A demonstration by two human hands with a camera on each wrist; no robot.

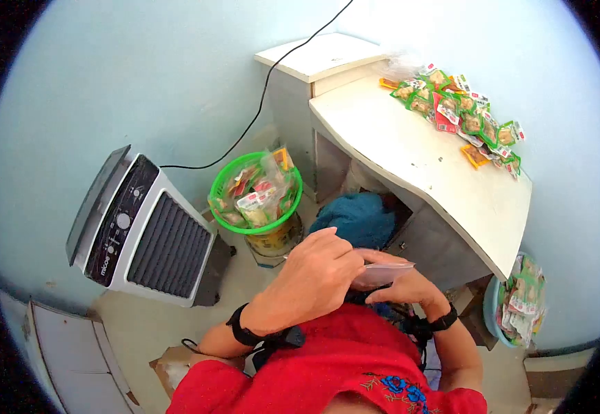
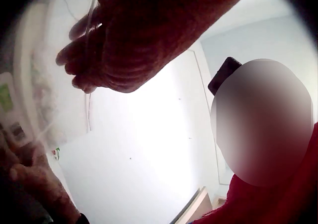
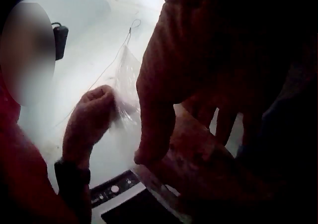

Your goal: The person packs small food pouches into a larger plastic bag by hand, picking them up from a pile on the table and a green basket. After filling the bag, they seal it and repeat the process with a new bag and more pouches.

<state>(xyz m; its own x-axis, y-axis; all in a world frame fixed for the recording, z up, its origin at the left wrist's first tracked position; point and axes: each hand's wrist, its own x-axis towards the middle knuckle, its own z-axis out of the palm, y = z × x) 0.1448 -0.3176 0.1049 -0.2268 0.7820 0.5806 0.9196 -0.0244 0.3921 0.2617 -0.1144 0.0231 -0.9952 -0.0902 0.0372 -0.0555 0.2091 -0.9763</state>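
Observation:
In the head view the left hand (image 1: 314, 272) is raised in front of the red top, its fingers curled at the edge of a clear plastic bag (image 1: 381, 275). The right hand (image 1: 410, 285) grips the bag from the other side, thumb below. The right wrist view shows the left hand (image 3: 89, 120) pinching the top of the clear bag (image 3: 127, 82); nearer, the right hand (image 3: 198, 50) has its thumb against the bag's lower part. In the left wrist view a green-marked label (image 2: 11, 102) shows at the bag, above the right hand (image 2: 42, 187).
Several snack packets (image 1: 472, 121) lie on the white desk (image 1: 383, 131). A green basket (image 1: 218, 221) of packets stands left of the desk, beside an air cooler (image 1: 169, 241). At the right is a blue basin (image 1: 491, 310) with more packets. A blue cloth bundle (image 1: 358, 217) sits under the desk.

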